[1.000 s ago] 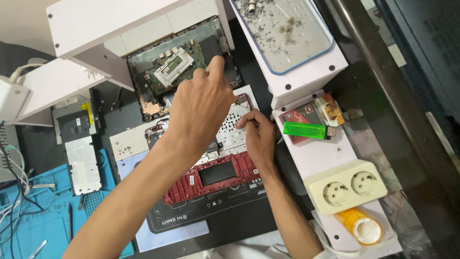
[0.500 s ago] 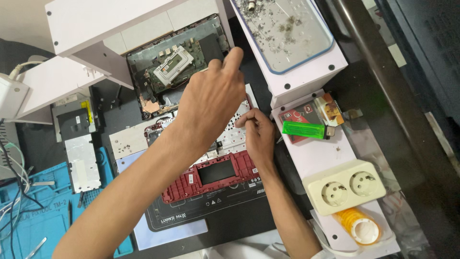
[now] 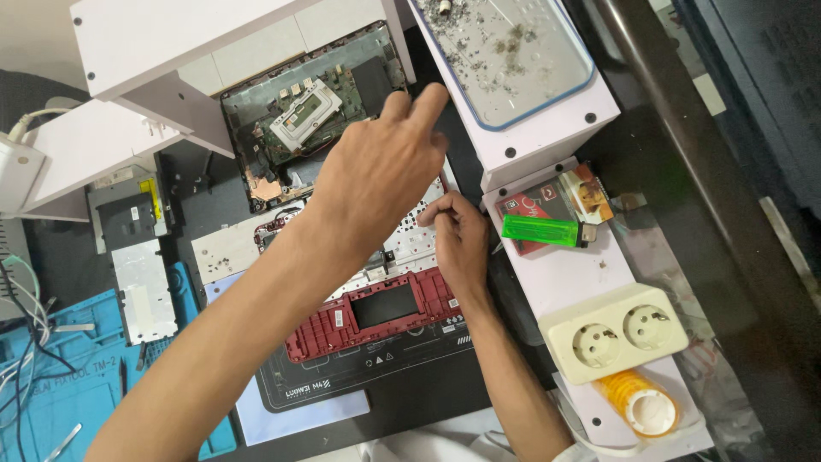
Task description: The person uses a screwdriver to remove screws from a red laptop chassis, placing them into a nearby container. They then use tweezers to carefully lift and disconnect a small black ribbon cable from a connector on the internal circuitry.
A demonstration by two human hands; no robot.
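The left hand (image 3: 376,175) hovers over the red-framed laptop shell (image 3: 368,312), fingers (image 3: 428,98) loosely spread and holding nothing, index stretched toward one o'clock. The shell lies mid-desk, its long axis running from eight to two o'clock. The right hand (image 3: 462,239) is nearer, fingers pinched narrow on the shell's right edge; whether they hold anything I cannot tell. Since a second ago, the left hand has reached further toward the clear tray (image 3: 547,94).
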